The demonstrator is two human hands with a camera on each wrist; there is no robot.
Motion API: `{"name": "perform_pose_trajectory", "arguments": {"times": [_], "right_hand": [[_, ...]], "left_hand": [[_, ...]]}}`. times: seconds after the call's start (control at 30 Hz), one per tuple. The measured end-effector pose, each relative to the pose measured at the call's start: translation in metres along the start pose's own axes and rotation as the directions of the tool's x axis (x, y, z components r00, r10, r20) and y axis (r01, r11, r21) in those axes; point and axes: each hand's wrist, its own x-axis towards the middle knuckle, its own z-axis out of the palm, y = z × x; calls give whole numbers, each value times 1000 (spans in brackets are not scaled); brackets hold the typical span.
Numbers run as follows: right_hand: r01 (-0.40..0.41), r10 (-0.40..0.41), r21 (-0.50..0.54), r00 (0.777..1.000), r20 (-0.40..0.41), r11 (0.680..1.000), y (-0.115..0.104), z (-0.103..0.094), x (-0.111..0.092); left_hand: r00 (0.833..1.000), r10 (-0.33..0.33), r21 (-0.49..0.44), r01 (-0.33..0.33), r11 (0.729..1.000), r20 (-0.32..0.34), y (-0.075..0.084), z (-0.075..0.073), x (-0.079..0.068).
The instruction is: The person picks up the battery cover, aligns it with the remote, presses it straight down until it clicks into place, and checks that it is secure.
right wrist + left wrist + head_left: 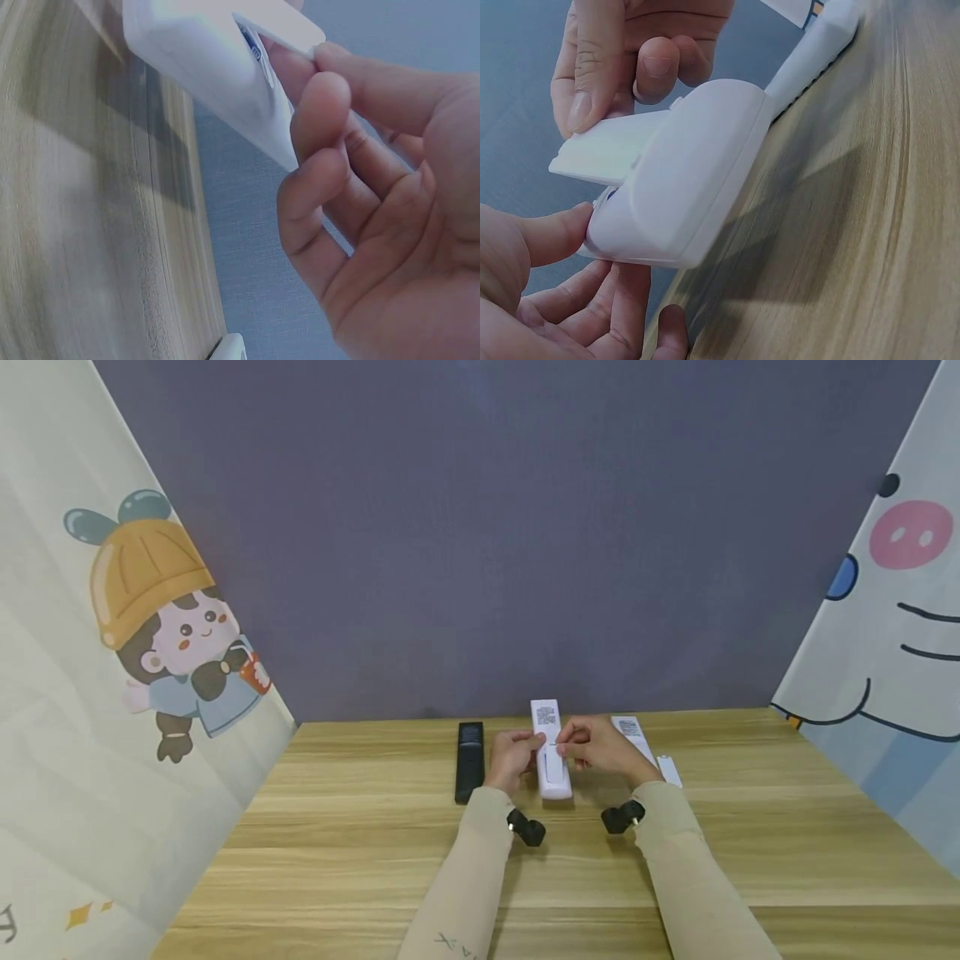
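Observation:
A white remote control (pixel 547 718), its back side up, is held above the wooden table. My left hand (pixel 513 757) grips it from the left, thumb on its edge and fingers beneath, as the left wrist view shows. Between thumb and fingers my right hand (pixel 600 746) pinches the free end of the white battery cover (pixel 615 146). The cover stands tilted up from the remote, its other end at the body near the rounded end. Under the raised cover, a bit of a battery (pixel 251 43) with blue print shows in the right wrist view.
To the left on the wooden table (pixel 360 843) lies a black remote (pixel 470 764). A second white remote (pixel 632 731) lies at the right, partly behind my right hand, with a loose white cover (pixel 669 771) beside it. A grey wall panel (pixel 480 543) borders the table's back edge.

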Motion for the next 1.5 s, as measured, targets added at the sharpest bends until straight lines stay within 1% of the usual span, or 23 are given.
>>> {"name": "perform_pose_trajectory", "arguments": {"times": [0.33,0.47,0.97,1.13,1.3,1.5], "right_hand": [[17,-17,16,1000,10,1000,2,1,1],[19,-19,-8,1000,10,1000,4,2,2],[2,-7,-111,999,-46,994,5,6,4],[3,-12,-143,998,-61,990,7,6,4],[-2,-9,-154,997,-73,988,9,7,4],[-19,7,-150,997,-82,989,10,8,5]], "left_hand": [[1000,-7,-2,7,1000,4,1,-1,0],[1000,-8,-12,8,1000,4,2,-1,-1],[1000,-13,-41,13,999,6,2,0,0],[1000,-10,-31,10,999,4,3,0,-1],[1000,-1,-17,1,1000,-5,2,0,-1],[1000,-5,-23,5,1000,-6,3,0,-2]]}}
